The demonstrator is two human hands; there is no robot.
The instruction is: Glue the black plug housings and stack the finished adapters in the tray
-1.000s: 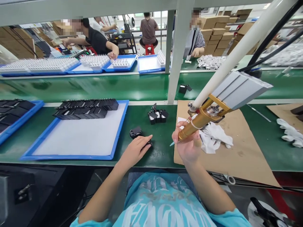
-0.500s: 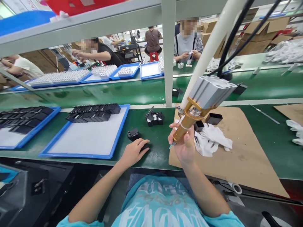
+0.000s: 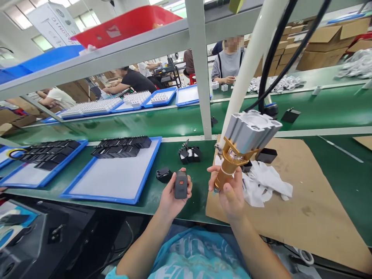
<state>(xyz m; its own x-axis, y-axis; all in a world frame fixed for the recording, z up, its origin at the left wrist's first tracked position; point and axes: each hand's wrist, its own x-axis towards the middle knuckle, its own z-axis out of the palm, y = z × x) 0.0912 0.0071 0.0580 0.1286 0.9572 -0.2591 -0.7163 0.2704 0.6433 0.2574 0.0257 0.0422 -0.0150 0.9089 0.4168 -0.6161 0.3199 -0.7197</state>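
Between the thumb and fingers of my left hand (image 3: pixel 171 197) is a black charger (image 3: pixel 181 186), its orange-red port facing up toward me. My right hand (image 3: pixel 231 193) is wrapped round the gold handle of a pneumatic tool (image 3: pixel 228 170), which has a silver ribbed cylinder (image 3: pixel 252 130) on top and leans to the right. Just left of the held charger another black charger (image 3: pixel 164 175) lies on the green bench. Behind it stand several black pieces with white parts (image 3: pixel 189 154), one with plug prongs up.
Blue-rimmed trays hold rows of black chargers (image 3: pixel 122 147) at left. Under my right hand lies a cardboard sheet (image 3: pixel 305 193) with white cloth gloves (image 3: pixel 261 182) and a black open casing (image 3: pixel 266 155). A white post (image 3: pixel 247 69) with black hoses rises behind the tool. Co-workers sit across the green conveyor (image 3: pixel 145 122).
My left hand has lifted the black charger off the bench and turned it up in front of me. The tool in my right hand has come slightly lower and more upright.
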